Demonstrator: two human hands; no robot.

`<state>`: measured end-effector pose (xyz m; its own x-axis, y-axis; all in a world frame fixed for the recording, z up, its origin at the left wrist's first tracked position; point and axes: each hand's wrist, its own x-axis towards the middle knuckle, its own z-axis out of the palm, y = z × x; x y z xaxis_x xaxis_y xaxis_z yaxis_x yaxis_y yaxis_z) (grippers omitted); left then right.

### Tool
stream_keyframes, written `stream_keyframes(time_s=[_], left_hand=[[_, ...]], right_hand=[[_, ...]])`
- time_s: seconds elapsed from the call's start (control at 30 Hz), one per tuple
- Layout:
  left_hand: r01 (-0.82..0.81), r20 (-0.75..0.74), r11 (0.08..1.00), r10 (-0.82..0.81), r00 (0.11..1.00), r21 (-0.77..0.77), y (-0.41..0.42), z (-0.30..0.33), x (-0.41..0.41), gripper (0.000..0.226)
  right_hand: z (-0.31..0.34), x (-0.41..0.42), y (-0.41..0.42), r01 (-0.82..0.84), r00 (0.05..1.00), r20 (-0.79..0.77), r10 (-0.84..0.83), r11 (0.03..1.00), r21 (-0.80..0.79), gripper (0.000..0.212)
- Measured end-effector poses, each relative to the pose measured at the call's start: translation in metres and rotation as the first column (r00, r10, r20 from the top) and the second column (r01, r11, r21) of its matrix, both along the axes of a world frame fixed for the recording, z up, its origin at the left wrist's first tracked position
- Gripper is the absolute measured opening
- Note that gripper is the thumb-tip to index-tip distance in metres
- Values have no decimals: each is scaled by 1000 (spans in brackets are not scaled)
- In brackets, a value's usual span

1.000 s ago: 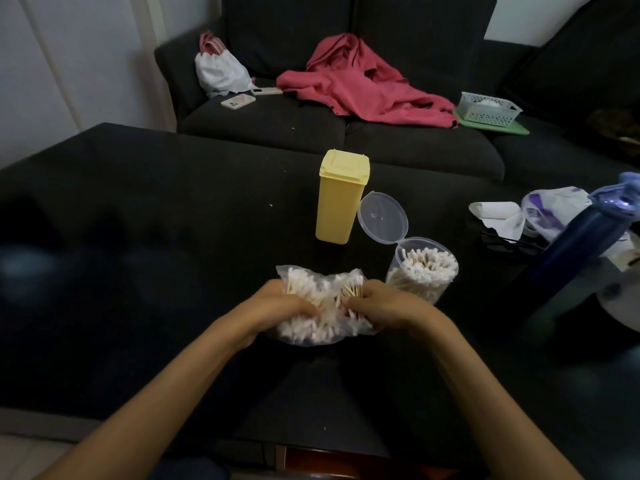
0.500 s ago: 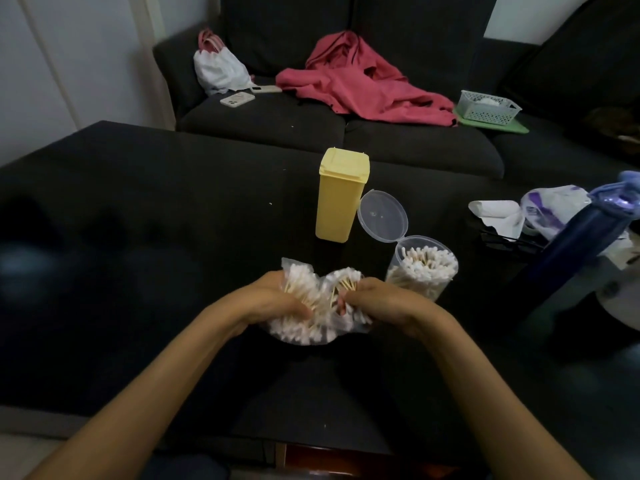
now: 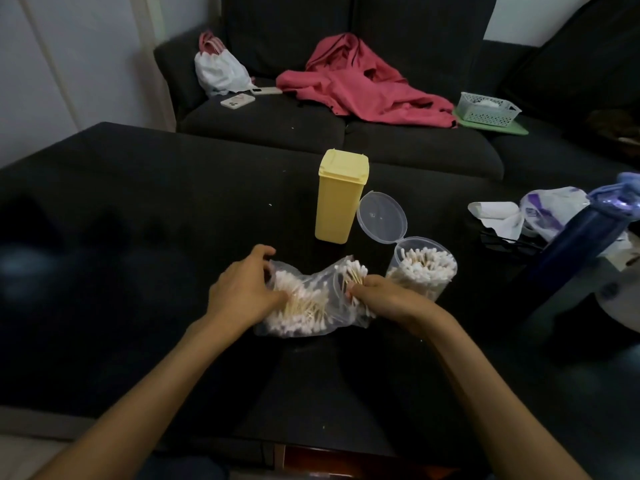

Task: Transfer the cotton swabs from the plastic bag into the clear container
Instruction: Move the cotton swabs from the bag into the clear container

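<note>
Left hand: I see my left hand (image 3: 246, 295) lying over the left end of the plastic bag (image 3: 313, 297), fingers curled round the top edge of the film and gripping it, thumb side toward me.
Right hand: my right hand (image 3: 384, 296) sits at the right end of the bag, its fingertips pinching a small bunch of cotton swabs (image 3: 354, 274) through or at the film; I cannot tell whether the fingers are inside the bag's mouth or outside it.
Plastic bag: it lies flat on the dark table (image 3: 145, 237), stretched between my two hands, sagging in the middle. A thick heap of swabs fills its left half, white tips and pale wooden stems showing through the film.
Clear container: the clear container (image 3: 421, 271) stands upright just to the right of the bag, close to my right hand, and is packed with swabs standing on end, tips up, near the rim.
Lid: its round lid (image 3: 382, 217) is hinged open and stands up behind the rim, leaning toward the yellow box.
Yellow box: a tall yellow box (image 3: 341, 196) with its cap closed stands behind the bag, just beside the lid.
Right edge of table: a dark blue bottle (image 3: 581, 237) leans in from the right, with white paper (image 3: 498, 216) and a purple-printed bag (image 3: 550, 211) behind it.
Sofa: a dark sofa (image 3: 346, 133) beyond the table carries a pink garment (image 3: 360, 84), a white drawstring bag (image 3: 218, 69), a phone (image 3: 237, 100) and a pale mesh basket (image 3: 486, 108).
</note>
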<state>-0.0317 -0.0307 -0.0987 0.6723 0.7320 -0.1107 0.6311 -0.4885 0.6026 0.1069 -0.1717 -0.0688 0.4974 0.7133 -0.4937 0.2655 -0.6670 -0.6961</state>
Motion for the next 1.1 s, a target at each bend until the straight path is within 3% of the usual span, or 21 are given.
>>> stream_keyframes(time_s=[0.2, 0.4, 0.57, 0.77, 0.83, 0.9, 0.97, 1.0, 1.1], left_hand=[[18, -114, 992, -3, 993, 129, -3, 0, 1, 52], [31, -124, 990, -14, 992, 141, -1, 2, -2, 54], [49, -118, 991, -34, 992, 123, 0, 0, 1, 56], [102, -183, 973, -64, 981, 208, 0, 1, 2, 73], [99, -132, 969, -70, 989, 226, -4, 6, 2, 74], [67, 87, 967, -91, 992, 247, -12, 18, 5, 60], [102, 315, 983, -146, 938, 151, -21, 37, 15, 36], [164, 329, 985, -175, 928, 60, -26, 47, 23, 30], [358, 56, 932, -355, 933, -64, -44, 74, 52, 65]], right_hand=[[-4, 5, 1, 71, 997, 17, -72, 996, 59, 29], [1, 12, -7, -111, 986, 121, 112, 994, -15, 27], [6, 18, -11, -69, 997, -16, 70, 995, 66, 25], [4, 25, -13, -51, 994, -93, 59, 995, 88, 28], [8, 29, -20, -60, 984, -158, 84, 986, 153, 26], [11, 35, -27, -122, 962, -214, 171, 968, 221, 25], [15, 37, -31, -157, 912, -324, 253, 943, 294, 24], [17, 37, -32, -154, 886, -375, 273, 936, 318, 22], [27, 38, -38, -162, 846, -437, 305, 929, 334, 20]])
